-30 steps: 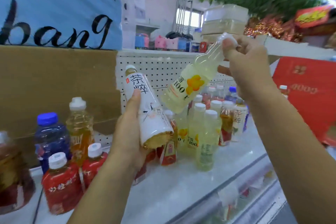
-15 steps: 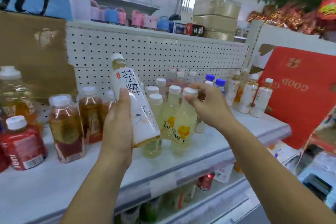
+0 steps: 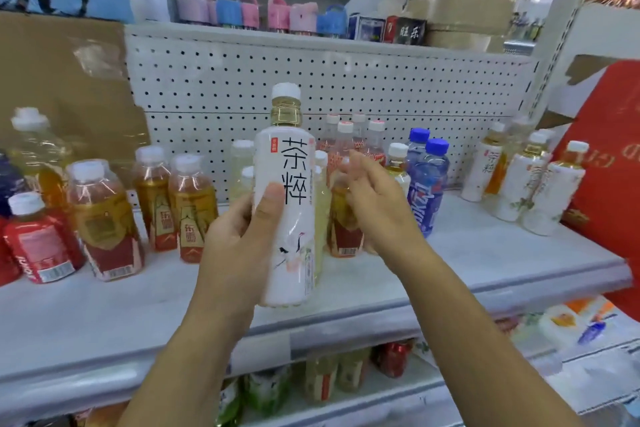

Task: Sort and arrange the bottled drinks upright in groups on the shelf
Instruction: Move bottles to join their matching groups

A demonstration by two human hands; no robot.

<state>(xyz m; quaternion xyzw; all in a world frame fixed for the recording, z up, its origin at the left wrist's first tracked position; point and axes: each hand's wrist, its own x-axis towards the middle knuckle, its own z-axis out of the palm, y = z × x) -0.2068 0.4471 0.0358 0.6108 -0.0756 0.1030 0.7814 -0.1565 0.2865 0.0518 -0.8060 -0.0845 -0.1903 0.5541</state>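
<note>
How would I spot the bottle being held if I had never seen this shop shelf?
Find the white pegboard behind the shelf. In front of its centre the left hand grips a tall bottle upright. Unlike the clear amber bottles beside it, it is wrapped in white with large black characters.

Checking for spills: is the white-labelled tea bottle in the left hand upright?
Upright: white-labelled tea bottle, cap on top, base down, gripped by the left hand.
</note>
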